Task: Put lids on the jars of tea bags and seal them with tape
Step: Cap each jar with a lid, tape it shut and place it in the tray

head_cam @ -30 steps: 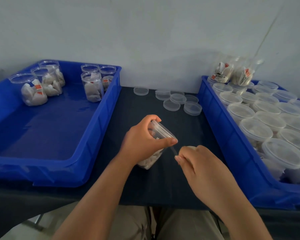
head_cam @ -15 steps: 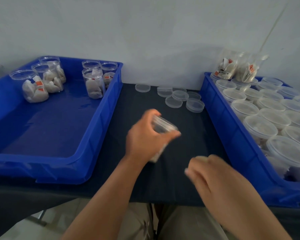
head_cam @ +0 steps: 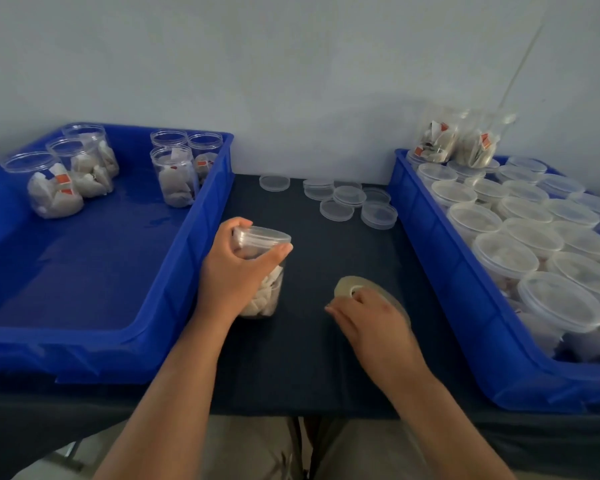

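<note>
Left hand (head_cam: pixel 232 275) wraps the lidded jar (head_cam: pixel 268 296), thumb and fingers curled just under the lid; jar stands upright on the dark cloth. Right of the jar, right hand (head_cam: pixel 371 320) curls over the tape roll (head_cam: pixel 340 289), fingertips at its core. Advice: steady jar, draw tape taut, lay it over the lid seam. Spare lids (head_cam: pixel 340 202) lie beyond the jar.

My clear jar (head_cam: pixel 280 273) holds white tea bags (head_cam: pixel 264 299); blue bin at nine o'clock (head_cam: pixel 174 271), blue bin at three (head_cam: pixel 430 258); navy tablecloth (head_cam: pixel 309 358), pale beige tape (head_cam: pixel 343 285).
</note>
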